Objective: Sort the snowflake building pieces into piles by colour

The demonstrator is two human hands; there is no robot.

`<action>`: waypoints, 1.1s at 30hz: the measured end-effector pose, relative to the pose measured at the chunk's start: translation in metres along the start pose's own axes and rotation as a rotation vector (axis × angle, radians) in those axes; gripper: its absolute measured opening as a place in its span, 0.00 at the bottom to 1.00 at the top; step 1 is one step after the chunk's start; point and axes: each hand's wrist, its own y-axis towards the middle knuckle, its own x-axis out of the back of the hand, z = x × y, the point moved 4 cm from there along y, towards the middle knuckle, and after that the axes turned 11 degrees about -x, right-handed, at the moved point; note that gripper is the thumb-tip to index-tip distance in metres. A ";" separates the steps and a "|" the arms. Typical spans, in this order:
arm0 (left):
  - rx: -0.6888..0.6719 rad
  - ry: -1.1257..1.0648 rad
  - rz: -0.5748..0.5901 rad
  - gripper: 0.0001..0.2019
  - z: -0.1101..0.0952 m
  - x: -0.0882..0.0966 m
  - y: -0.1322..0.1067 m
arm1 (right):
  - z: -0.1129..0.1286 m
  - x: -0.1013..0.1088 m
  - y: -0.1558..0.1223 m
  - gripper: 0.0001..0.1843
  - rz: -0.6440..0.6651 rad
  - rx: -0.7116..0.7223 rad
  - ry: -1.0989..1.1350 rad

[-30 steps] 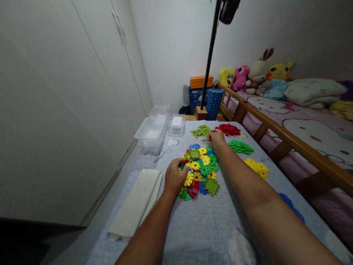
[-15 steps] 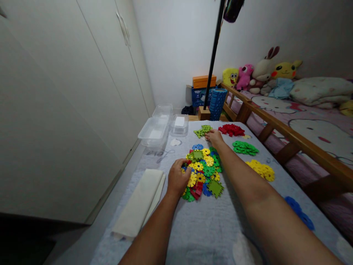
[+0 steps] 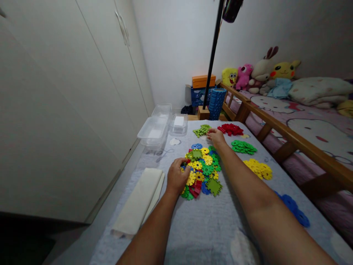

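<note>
Bare forearms [image 3: 154, 225], seemingly bare hands [image 3: 177, 176]

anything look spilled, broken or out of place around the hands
Nothing plainly looks spilled or broken. The one untidy spot is the mixed pile beside the left hand: its colours are jumbled, whereas the red pile, green pile and yellow pile each show one colour.
</note>
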 end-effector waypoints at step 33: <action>0.098 -0.105 -0.106 0.09 0.003 0.007 0.001 | -0.002 0.016 -0.014 0.14 0.057 -0.208 0.209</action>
